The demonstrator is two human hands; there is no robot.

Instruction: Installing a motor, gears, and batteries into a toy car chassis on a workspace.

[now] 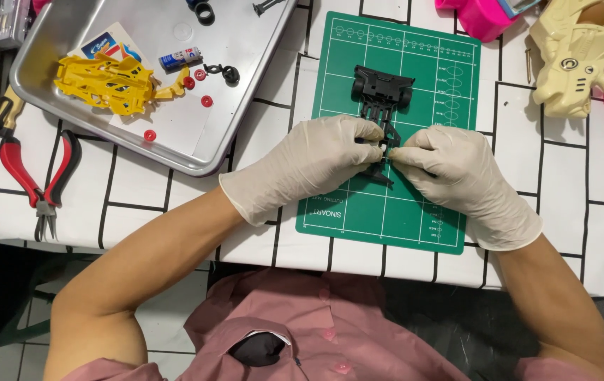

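Pinching the black plastic toy-car chassis point(384, 99) at its six-o'clock end, left hand point(316, 159) and right hand point(450, 169) risk snapping it if they squeeze unevenly.

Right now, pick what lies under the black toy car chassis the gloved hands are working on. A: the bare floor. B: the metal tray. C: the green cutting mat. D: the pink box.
C: the black chassis rests on the green cutting mat, pinched between the left hand and right hand; the metal tray sits apart to the left.
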